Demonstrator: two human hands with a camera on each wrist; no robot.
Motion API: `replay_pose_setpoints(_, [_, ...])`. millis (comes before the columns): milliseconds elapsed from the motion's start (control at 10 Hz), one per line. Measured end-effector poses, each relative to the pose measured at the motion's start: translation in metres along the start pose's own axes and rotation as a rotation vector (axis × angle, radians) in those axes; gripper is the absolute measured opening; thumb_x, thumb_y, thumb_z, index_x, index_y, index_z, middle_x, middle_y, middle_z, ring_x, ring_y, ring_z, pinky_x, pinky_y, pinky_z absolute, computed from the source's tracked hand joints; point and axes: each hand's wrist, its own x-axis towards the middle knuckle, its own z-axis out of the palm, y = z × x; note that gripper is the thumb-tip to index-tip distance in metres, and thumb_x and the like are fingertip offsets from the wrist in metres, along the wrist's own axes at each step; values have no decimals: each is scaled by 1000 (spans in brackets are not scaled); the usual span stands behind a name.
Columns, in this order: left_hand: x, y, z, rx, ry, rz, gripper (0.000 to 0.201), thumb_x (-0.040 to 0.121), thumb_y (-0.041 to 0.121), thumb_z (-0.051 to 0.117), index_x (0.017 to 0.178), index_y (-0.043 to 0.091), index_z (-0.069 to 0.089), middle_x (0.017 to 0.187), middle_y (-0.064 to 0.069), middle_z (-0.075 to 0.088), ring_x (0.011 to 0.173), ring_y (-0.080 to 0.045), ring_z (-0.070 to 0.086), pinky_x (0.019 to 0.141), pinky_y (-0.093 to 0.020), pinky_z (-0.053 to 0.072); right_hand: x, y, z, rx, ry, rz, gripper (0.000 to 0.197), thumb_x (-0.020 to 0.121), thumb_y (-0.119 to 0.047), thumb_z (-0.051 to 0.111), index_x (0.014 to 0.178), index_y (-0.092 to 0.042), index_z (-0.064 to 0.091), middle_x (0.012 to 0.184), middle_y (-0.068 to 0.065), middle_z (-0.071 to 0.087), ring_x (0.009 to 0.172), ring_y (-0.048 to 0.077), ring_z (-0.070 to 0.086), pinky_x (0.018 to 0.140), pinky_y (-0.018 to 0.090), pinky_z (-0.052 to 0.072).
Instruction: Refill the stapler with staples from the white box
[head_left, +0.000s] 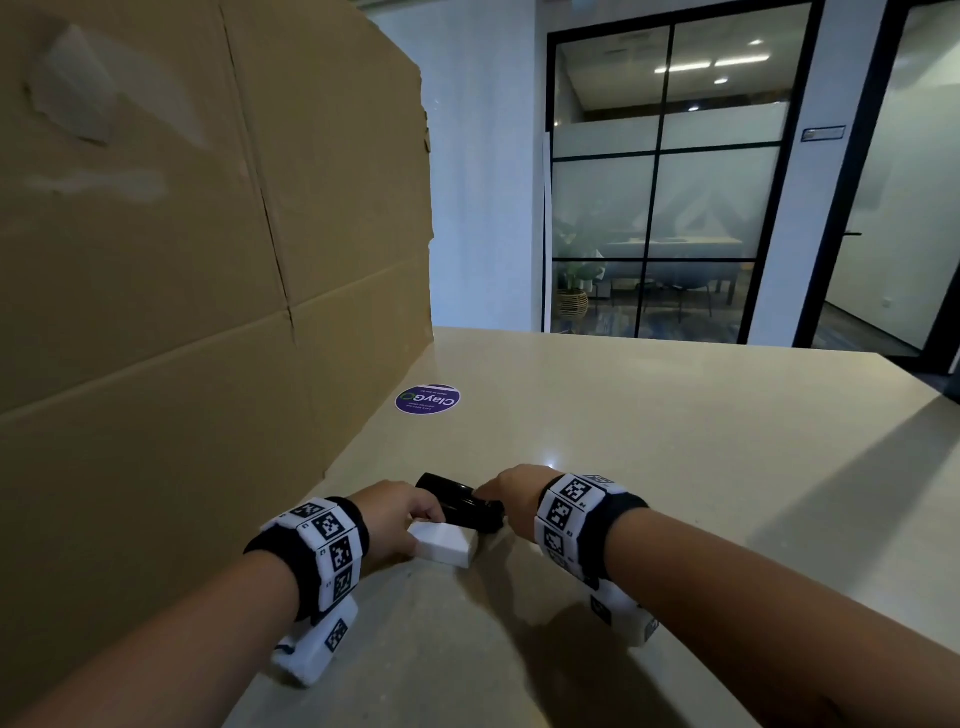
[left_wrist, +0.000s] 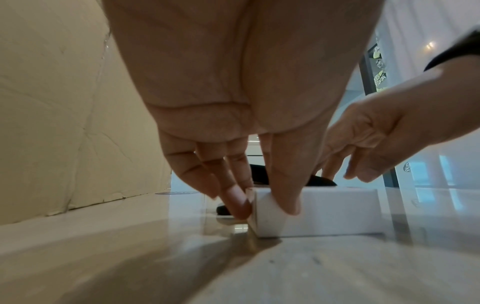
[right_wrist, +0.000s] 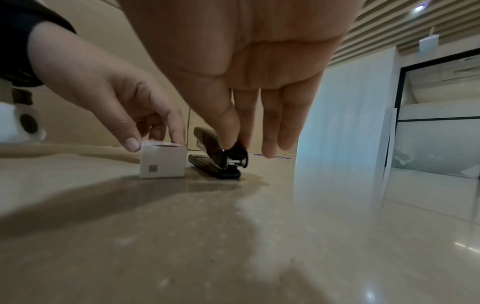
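Low centre of the head view: left hand (head_left: 395, 512) on the white box (head_left: 445, 543), right hand (head_left: 511, 496) on the black stapler (head_left: 460, 501), both items lying on the beige table (head_left: 675, 467). The box sits just beside the stapler, nearer the camera; whether they touch cannot be told.

Left wrist view: the left thumb (left_wrist: 283, 191) lies on one side face of the box (left_wrist: 324, 211) and two fingers (left_wrist: 235, 197) on its end, where a flap edge shows, so the hand pinches the box at that end. The stapler (left_wrist: 319, 182) is mostly hidden behind the box and hand, only dark slivers visible. The right hand (left_wrist: 376, 144) enters from the right of the frame.

Right wrist view: thumb and forefinger of the right hand (right_wrist: 233, 142) pinch the near, raised end of the stapler (right_wrist: 221, 162); the other fingers (right_wrist: 285, 131) hang straight, off it. Some metal shows at that end (details too blurred). The stapler's far end is cut off by the hand. The box (right_wrist: 163, 162) has a small square code on its near face, and the left hand (right_wrist: 111, 98) rests fingertips on its top edge.

A big cardboard sheet (head_left: 182, 234) fills the left of the head view, a round purple sticker (head_left: 427, 399) lies on the table mid-frame, and glass partitions (head_left: 675, 182) stand at upper right. Marker bands (head_left: 327, 551) wrap both wrists.
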Motion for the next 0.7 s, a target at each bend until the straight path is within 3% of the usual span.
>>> replay_pose_setpoints(300, [0,-1,1,2,-4,-15,38,82,21,69,118,29,63,123,2,61,92,-12,53,80,-24,42,-8,9,4,23,9,10,71,90,4,43,149,-30,21,149,7,43,130,27,49,96,31,44])
replay_pose_setpoints(500, [1,0,0,13,-5,-28,39,81,21,68,117,31,62,122,3,62,94,-15,56,80,-25,45,-6,13,9,39,15,7,70,92,-2,48,149,-31,21,149,6,42,129,28,49,90,27,42])
replay_pose_setpoints(600, [0,3,-4,6,-22,-40,49,81,23,70,127,29,55,124,6,57,95,-13,54,81,-24,43,0,17,15,63,-2,28,73,91,-6,52,149,-33,17,151,3,39,134,27,44,103,35,41])
replay_pose_setpoints(700, [-1,9,-18,7,56,-12,39,83,32,69,120,26,58,118,6,61,90,-11,55,80,-24,45,-1,27,19,99,-6,63,75,91,-11,52,149,-35,12,152,1,38,137,25,41,109,41,40])
